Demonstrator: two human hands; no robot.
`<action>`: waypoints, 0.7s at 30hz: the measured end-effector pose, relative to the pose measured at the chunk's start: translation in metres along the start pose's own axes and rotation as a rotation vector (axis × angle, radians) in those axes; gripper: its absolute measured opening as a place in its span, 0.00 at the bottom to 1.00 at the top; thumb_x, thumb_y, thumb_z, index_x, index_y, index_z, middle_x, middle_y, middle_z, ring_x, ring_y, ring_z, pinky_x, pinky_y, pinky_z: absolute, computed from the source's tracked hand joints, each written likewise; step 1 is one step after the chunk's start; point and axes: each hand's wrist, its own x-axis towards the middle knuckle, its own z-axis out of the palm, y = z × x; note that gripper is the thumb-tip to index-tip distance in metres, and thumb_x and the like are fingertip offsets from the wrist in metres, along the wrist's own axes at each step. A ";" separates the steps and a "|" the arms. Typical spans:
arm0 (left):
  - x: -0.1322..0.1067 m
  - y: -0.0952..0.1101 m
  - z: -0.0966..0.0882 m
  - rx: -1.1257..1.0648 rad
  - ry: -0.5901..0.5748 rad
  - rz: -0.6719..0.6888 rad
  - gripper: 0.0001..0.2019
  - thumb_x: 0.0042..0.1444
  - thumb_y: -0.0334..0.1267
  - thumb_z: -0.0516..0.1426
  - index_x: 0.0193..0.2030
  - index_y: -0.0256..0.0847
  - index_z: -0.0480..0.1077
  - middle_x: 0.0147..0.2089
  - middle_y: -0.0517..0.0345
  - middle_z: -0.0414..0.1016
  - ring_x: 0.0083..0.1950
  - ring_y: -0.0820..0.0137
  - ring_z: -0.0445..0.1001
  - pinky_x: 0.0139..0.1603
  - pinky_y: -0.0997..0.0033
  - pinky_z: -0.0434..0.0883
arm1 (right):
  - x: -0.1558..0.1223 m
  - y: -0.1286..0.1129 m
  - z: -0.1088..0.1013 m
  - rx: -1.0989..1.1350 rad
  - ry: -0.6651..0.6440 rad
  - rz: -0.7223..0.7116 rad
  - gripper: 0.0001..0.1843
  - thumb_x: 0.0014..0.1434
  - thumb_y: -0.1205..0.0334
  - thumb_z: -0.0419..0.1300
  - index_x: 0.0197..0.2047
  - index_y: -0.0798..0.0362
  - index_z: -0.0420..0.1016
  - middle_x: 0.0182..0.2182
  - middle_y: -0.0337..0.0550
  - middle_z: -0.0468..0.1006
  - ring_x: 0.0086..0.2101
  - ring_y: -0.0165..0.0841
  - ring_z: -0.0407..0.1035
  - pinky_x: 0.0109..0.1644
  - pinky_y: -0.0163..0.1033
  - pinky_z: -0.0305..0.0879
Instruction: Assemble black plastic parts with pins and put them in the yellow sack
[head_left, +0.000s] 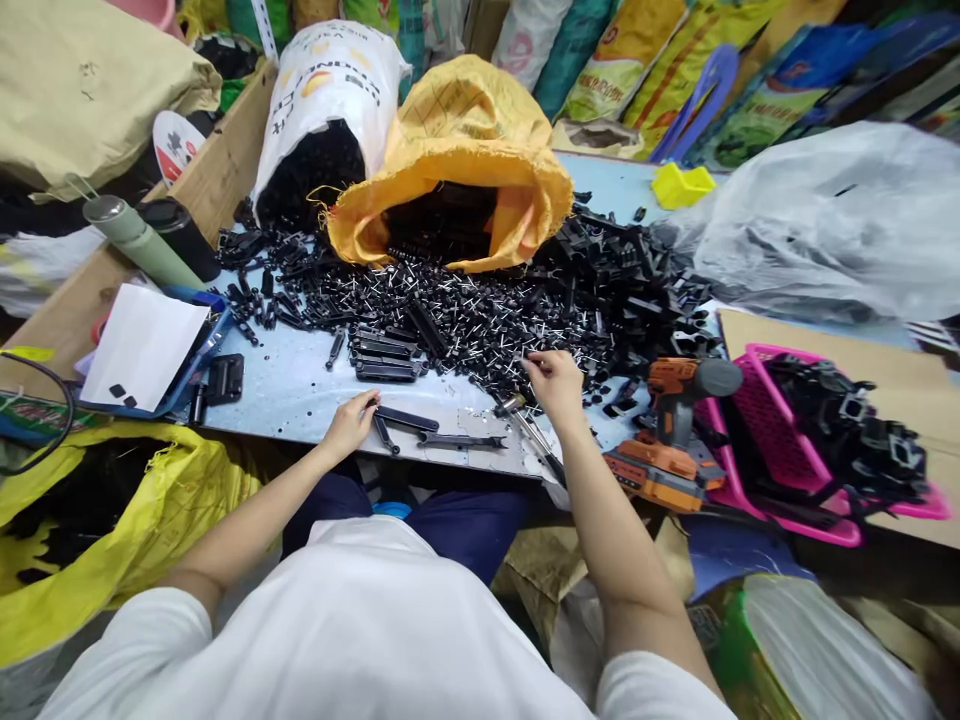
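My left hand [349,424] rests on the pale blue table [285,385] near its front edge, fingers closed on the end of a flat black plastic bar [405,418]. A second black bar [461,440] lies just to its right. My right hand [553,380] reaches into the edge of a wide heap of small black parts with silver pins [465,320], fingers pinched together; what they pinch is too small to make out. A short stack of black bars [386,355] lies between the heap and my left hand.
An open yellow sack [457,170] and a white sack [322,110] of black parts stand behind the heap. An orange cordless drill [671,420] and a pink basket [795,440] of black pieces sit at right. Left are a white paper [139,345], a green bottle [139,240], and a yellow bag [112,520].
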 end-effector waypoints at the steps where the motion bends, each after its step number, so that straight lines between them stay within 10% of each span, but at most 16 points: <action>1: -0.001 -0.001 0.001 0.038 -0.017 0.038 0.15 0.59 0.33 0.50 0.52 0.39 0.69 0.47 0.50 0.76 0.49 0.65 0.75 0.52 0.62 0.72 | -0.012 -0.011 0.001 0.045 -0.052 -0.044 0.10 0.56 0.58 0.60 0.39 0.55 0.75 0.36 0.47 0.73 0.31 0.30 0.66 0.39 0.38 0.65; 10: -0.013 -0.020 0.015 0.387 -0.034 0.224 0.15 0.64 0.36 0.46 0.54 0.39 0.67 0.50 0.46 0.75 0.52 0.63 0.73 0.54 0.56 0.66 | -0.081 -0.088 0.037 0.050 -0.601 -0.271 0.06 0.56 0.63 0.60 0.38 0.53 0.74 0.32 0.42 0.76 0.31 0.31 0.70 0.38 0.35 0.65; 21: -0.009 -0.014 0.011 0.336 -0.125 0.258 0.16 0.61 0.36 0.49 0.53 0.38 0.67 0.56 0.41 0.69 0.62 0.56 0.62 0.63 0.46 0.55 | -0.091 -0.097 0.049 -0.202 -0.610 -0.489 0.08 0.64 0.65 0.50 0.40 0.54 0.71 0.34 0.47 0.75 0.36 0.35 0.69 0.40 0.36 0.62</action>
